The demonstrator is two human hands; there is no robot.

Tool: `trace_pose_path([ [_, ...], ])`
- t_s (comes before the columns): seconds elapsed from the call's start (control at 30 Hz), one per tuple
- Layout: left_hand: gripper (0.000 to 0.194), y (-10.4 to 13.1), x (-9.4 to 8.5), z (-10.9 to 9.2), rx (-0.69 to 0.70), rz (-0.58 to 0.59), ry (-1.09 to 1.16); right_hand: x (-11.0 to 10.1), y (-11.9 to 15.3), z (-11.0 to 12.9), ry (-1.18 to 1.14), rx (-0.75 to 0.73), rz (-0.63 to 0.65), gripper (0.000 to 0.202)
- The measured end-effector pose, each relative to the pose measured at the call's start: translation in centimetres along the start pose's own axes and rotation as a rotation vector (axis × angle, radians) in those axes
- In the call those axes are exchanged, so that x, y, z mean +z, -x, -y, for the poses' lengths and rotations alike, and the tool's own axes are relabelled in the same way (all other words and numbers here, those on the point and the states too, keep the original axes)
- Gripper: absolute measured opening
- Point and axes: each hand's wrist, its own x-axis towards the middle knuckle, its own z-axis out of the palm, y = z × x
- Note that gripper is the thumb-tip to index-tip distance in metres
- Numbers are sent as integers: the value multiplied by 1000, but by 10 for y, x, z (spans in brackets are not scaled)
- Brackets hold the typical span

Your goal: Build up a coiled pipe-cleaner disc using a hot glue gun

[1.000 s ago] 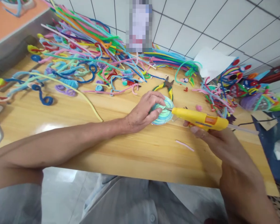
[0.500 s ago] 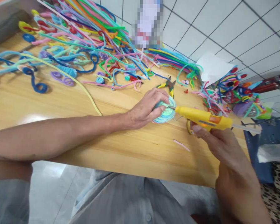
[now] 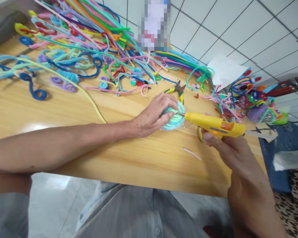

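Note:
A round coil of pipe cleaner (image 3: 176, 121), pale blue and green, lies on the wooden table. My left hand (image 3: 156, 116) grips it from the left, thumb and fingers closed over its top. In my right hand (image 3: 228, 148) is a yellow hot glue gun (image 3: 211, 124), a clear glue stick (image 3: 259, 134) jutting from its back end. The gun's metal nozzle points left and meets the coil beside my left thumb and fingertips. Just behind the coil lie pliers (image 3: 180, 90) with yellow and black handles, their jaws apart.
Heaps of colourful pipe cleaners (image 3: 89, 36) cover the back left. Finished-looking pipe cleaner figures (image 3: 250, 92) and a white paper (image 3: 225, 71) stand at the back right against the tiled wall (image 3: 213, 29). A short pink piece (image 3: 192, 153) lies near the front edge.
The whole view has shifted slightly. Both hands keep nearly the same pose, with the nozzle still at the coil.

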Motion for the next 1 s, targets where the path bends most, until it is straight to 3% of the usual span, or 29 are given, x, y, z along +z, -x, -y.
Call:
trace_pose_path([
  [0.17,18,0,-1,-3,12,0,-25,0,0,-3,24,7,11,59],
  [0.43,19,0,-1,-2,2,16,-18,2,1,1,-125,-10,30,49],
  [0.63,15,1,-5,-7,-22,48,-74,-18,20,-15,-356,72,47,51],
  [0.73,15,1,-6,-9,-27,32,-67,-42,26,-42,-380,121,-145,57],
  [0.87,15,1,-8,-9,-57,45,-98,-86,28,-111,-218,344,-506,48],
  [1.0,15,1,-10,-11,-71,69,-119,-120,27,-187,-163,517,-635,35],
])
